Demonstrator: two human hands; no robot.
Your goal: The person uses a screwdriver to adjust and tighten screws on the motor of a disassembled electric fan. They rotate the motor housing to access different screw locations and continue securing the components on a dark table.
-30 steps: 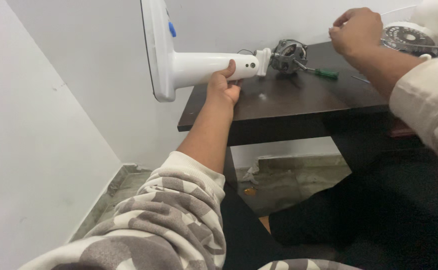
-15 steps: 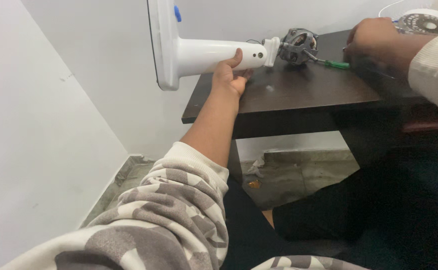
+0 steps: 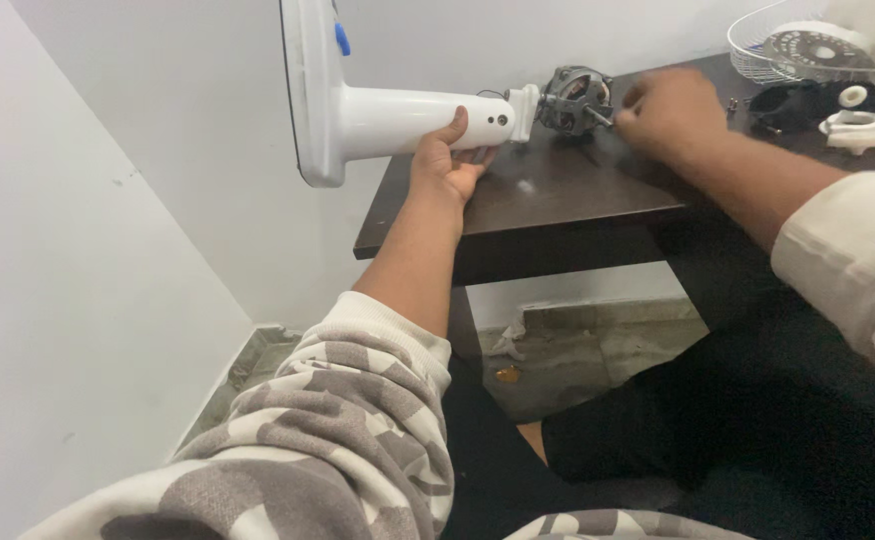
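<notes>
A white fan stand lies on its side, its round base (image 3: 308,90) hanging past the dark wooden table's (image 3: 558,215) left edge. My left hand (image 3: 448,160) grips the stand's white neck (image 3: 388,120) from below, thumb up against it. A grey metal fan motor (image 3: 576,98) sits at the neck's end. My right hand (image 3: 673,115) is curled just right of the motor. A thin metal shaft reaches from its fingers to the motor; the screwdriver's handle is hidden in the fist.
At the table's far right lie a white wire fan grille (image 3: 798,45), a black part (image 3: 793,100) and a white ring-shaped part (image 3: 858,125). White walls stand to the left and behind. A tiled floor (image 3: 578,350) shows under the table.
My right hand came down from the back right, closed over the green-handled screwdriver beside the motor and brought it to the motor. My left hand kept its grip on the neck.
</notes>
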